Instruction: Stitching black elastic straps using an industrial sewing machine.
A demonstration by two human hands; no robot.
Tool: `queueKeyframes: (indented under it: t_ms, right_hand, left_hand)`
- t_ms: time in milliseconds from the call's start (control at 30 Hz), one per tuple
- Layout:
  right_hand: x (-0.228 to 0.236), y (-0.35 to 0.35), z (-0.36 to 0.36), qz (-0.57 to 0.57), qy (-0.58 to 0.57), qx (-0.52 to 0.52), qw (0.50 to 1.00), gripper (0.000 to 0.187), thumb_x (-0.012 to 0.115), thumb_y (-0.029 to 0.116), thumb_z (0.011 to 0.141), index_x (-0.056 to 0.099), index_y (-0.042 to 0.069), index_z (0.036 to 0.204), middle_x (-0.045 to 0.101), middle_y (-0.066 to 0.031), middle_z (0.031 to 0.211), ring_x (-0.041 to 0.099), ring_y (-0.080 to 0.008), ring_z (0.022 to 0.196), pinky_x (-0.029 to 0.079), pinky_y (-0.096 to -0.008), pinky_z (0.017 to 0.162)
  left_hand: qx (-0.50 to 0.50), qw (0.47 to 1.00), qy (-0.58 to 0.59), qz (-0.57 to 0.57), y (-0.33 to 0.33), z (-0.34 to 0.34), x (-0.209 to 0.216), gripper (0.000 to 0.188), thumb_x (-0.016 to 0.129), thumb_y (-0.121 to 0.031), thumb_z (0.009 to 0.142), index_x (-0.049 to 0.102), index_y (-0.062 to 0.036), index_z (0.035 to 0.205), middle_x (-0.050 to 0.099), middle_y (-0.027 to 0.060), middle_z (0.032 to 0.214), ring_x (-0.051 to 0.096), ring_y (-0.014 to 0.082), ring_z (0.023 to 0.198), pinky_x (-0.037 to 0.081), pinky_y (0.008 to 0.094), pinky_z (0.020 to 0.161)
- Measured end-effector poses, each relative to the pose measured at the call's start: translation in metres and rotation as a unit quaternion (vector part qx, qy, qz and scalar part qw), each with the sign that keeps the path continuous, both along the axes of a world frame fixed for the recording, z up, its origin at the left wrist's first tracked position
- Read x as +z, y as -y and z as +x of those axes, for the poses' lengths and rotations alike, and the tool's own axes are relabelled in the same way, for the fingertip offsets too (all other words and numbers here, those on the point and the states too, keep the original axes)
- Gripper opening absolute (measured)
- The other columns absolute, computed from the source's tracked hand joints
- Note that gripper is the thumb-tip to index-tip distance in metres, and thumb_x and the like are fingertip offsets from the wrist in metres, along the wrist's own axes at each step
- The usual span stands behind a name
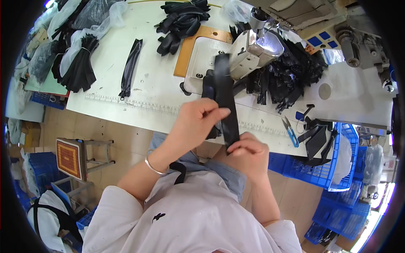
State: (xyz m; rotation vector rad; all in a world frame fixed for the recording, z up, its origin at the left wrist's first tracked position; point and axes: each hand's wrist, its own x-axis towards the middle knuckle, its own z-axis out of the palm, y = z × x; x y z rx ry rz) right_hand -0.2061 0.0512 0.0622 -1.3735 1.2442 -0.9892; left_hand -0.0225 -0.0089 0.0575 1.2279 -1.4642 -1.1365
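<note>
A long black fabric strip [228, 99] stretches from beside the sewing machine head [255, 48] toward my lap; its far end is smeared by motion. My right hand [252, 155] pinches the strip's near end between thumb and fingers. Higher up, my left hand [196, 120] is closed, its thumb and fingertips against the strip's left edge. Behind the held strip more black strips [208, 86] hang over the table edge, partly hidden by my left hand. A black zipper piece [130, 69] lies alone on the white table, to the left.
A printed ruler scale [139, 104] runs along the table's front. Black strip bundles [181, 21] lie at the back, another bundle [80, 63] far left. Right of the machine are a black heap [284, 71], blue thread snips [291, 133] and a blue basket [344, 160]. A stool [71, 159] stands at left.
</note>
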Motion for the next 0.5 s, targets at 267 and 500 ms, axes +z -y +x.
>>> queueKeyframes:
  t_ms: [267, 500]
  right_hand:
    - [-0.003, 0.024, -0.005, 0.042, 0.102, -0.078, 0.991, 0.036, 0.059, -0.009, 0.08, 0.062, -0.001, 0.115, 0.058, -0.0026, 0.081, 0.053, -0.0084, 0.07, 0.047, -0.0209, 0.067]
    - [-0.005, 0.034, -0.014, 0.089, 0.031, -0.047, 0.994, 0.013, 0.061, -0.004, 0.082, 0.064, -0.006, 0.095, 0.066, -0.0098, 0.077, 0.064, -0.0136, 0.066, 0.051, -0.0253, 0.06]
  left_hand:
    - [0.108, 0.94, 0.305, -0.108, -0.013, 0.004, -0.018, 0.032, 0.078, -0.022, 0.072, 0.054, -0.0019, 0.079, 0.053, 0.0081, 0.077, 0.053, 0.0242, 0.066, 0.045, 0.0332, 0.061]
    - [0.075, 0.992, 0.039, 0.089, -0.008, 0.016, -0.01, 0.02, 0.073, -0.013, 0.079, 0.056, -0.0025, 0.084, 0.057, 0.0021, 0.068, 0.055, 0.0108, 0.058, 0.046, 0.0277, 0.052]
